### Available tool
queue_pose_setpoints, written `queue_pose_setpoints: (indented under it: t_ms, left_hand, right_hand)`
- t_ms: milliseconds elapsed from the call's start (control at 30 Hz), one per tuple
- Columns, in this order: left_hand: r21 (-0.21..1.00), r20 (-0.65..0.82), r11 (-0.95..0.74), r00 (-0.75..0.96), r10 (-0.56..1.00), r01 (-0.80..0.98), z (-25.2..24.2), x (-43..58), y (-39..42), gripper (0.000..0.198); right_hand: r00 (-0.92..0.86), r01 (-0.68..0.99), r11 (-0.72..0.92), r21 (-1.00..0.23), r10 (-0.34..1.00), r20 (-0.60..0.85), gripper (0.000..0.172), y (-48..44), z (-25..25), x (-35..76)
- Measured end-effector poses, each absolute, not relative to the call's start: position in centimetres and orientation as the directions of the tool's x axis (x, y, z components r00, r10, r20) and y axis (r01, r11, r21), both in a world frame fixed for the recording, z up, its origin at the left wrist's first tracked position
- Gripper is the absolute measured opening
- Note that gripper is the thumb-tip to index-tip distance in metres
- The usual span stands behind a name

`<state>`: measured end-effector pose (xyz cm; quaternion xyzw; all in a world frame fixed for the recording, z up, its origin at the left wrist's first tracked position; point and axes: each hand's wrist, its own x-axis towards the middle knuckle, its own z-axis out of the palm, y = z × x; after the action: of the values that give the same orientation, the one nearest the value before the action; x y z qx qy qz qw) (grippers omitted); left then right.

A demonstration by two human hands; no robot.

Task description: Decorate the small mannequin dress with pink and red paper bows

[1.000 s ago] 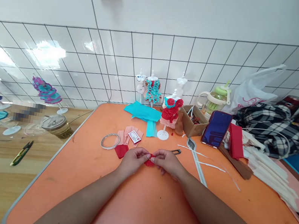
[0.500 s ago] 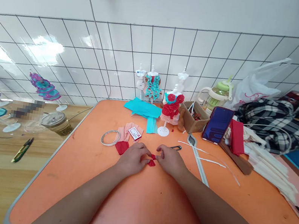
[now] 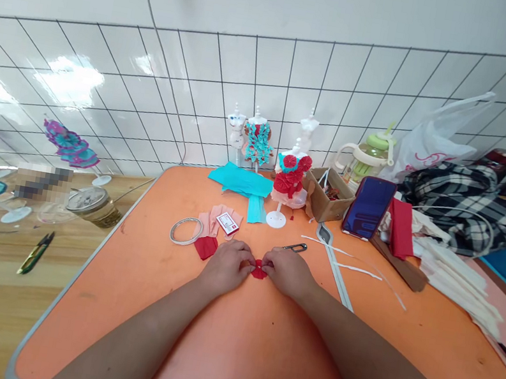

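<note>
Between my two hands, just above the orange tabletop (image 3: 229,334), is a small round rosette of pleated red crepe paper (image 3: 259,273). My left hand (image 3: 228,265) pinches its left edge with thumb and fingers. From the other side my right hand (image 3: 286,271) pinches the right edge. Behind the right hand lies a small dark metal tool with a looped end (image 3: 296,246), partly hidden. Left of my left hand are a folded red piece (image 3: 206,247), pale pink strips (image 3: 208,223), a small red-and-white packet (image 3: 228,223) and a roll of tape (image 3: 186,230).
A mini dress form with red rosettes (image 3: 289,179) stands ahead, near blue crepe paper (image 3: 239,181). To the right are a cardboard box (image 3: 328,205), a phone (image 3: 369,207), a green-lidded bottle (image 3: 371,157), white strips and scissors (image 3: 326,234). Thread snips (image 3: 36,253) lie on the wooden table.
The red paper has gone from a pinched bow shape to a fuller, rounder fan. My right hand's raised fingers have come down onto it. The view has tilted slightly.
</note>
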<state>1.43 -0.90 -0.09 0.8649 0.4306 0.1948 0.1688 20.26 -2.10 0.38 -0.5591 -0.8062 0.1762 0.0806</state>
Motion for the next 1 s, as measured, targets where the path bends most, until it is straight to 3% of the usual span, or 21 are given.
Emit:
queue_pose_setpoints:
  t_ms: [200,367,767,900,1000]
  left_hand:
    - [0.43,0.184,-0.601,0.586,0.789,0.674,0.1,1.37,-0.82,0.014]
    - [0.417,0.201,-0.616,0.593,0.78,0.669,0.12,1.37,-0.85,0.014]
    - [0.329,0.205,-0.67,0.642,0.739,0.666,0.22,1.35,-0.38,0.014]
    - [0.365,0.211,-0.659,0.631,0.746,0.657,-0.16,1.4,-0.33,0.015]
    - [0.499,0.243,-0.599,0.562,0.791,0.627,-0.15,1.17,-0.32,0.017]
  right_hand:
    - [-0.507,0.844,0.49,-0.219,0.862,-0.024,0.019,-2.17,1.15,20.53]
    - [-0.514,0.81,0.509,-0.29,0.855,0.065,0.019,-2.26,1.24,20.15]
    - [-0.576,0.797,0.546,-0.258,0.816,-0.053,0.021,-1.39,1.02,20.38]
    - [-0.567,0.803,0.538,-0.257,0.822,-0.052,0.018,-1.44,0.56,20.14]
    - [-0.488,0.8,0.452,-0.394,0.873,0.012,0.015,-1.39,0.38,20.24]
